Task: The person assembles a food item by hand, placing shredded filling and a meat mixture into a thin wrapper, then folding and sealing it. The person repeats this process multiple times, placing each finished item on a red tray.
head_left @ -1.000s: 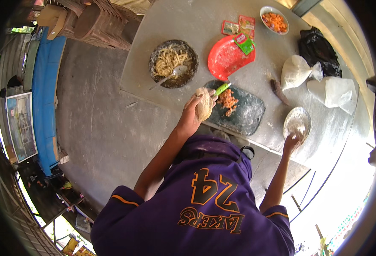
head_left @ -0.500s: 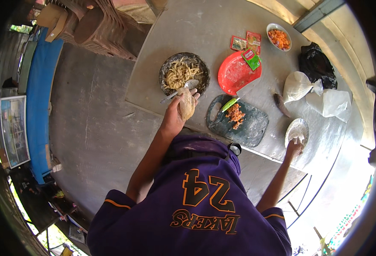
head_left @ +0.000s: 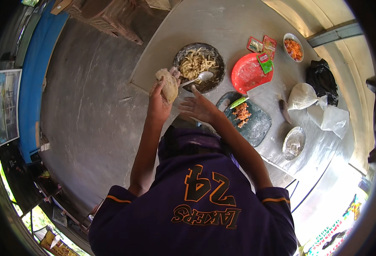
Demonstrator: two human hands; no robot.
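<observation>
- Left hand: raised near the table's left corner, grasping one piece of dough.
- Piece of dough: pale, flattened oval, one; in the left hand, just left of the dark bowl.
- Right hand: released, fingers spread, just below the dark bowl and beside the dough.
- Dark bowl: round, heavy-walled, on the table; contains pale strips.
- Metal spoon: head in the dark bowl, handle over its left rim toward the dough; contact with the dough cannot be told.
- Red plate: dusted white, right of the dark bowl; green sachet on its upper right part.
- Red sachets, two: just above the red plate.
- Dark green board: below the red plate, bearing an orange-red chopped heap.
- Knife: green handle across the board's upper edge, blade pointing toward the red plate.
- White bowl: upper right, holding orange pieces.
- Small dish: white powder within, right of the board.
- Black plastic bag: far right, beside a tied, white-filled bag.
</observation>
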